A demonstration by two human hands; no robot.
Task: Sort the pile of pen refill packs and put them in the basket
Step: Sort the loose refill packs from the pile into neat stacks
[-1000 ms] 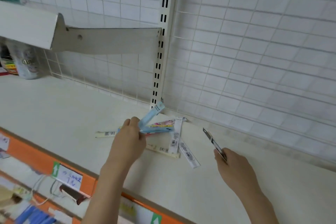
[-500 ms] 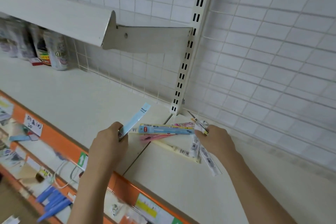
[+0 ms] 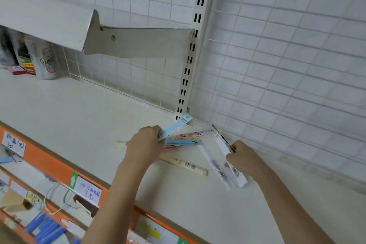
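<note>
White shelf (image 3: pixel 79 117), left hand (image 3: pixel 144 144) grips blue pack (image 3: pixel 175 127) — angled up-right, right hand (image 3: pixel 242 158) pinches dark pack (image 3: pixel 223 138).

A slotted white upright (image 3: pixel 195 49) is fixed against a white wire grid panel (image 3: pixel 287 55). A shelf bracket (image 3: pixel 142 42) is hooked into the upright, carrying an upper shelf (image 3: pixel 43 24) to its left. Far left of the upright, 2 cans (image 3: pixel 44 61) are stood on the lower shelf (image 3: pixel 65 113). Below the upright, handwritten price labels (image 3: pixel 90 192) are clipped along an orange shelf edge (image 3: pixel 49 164).
</note>
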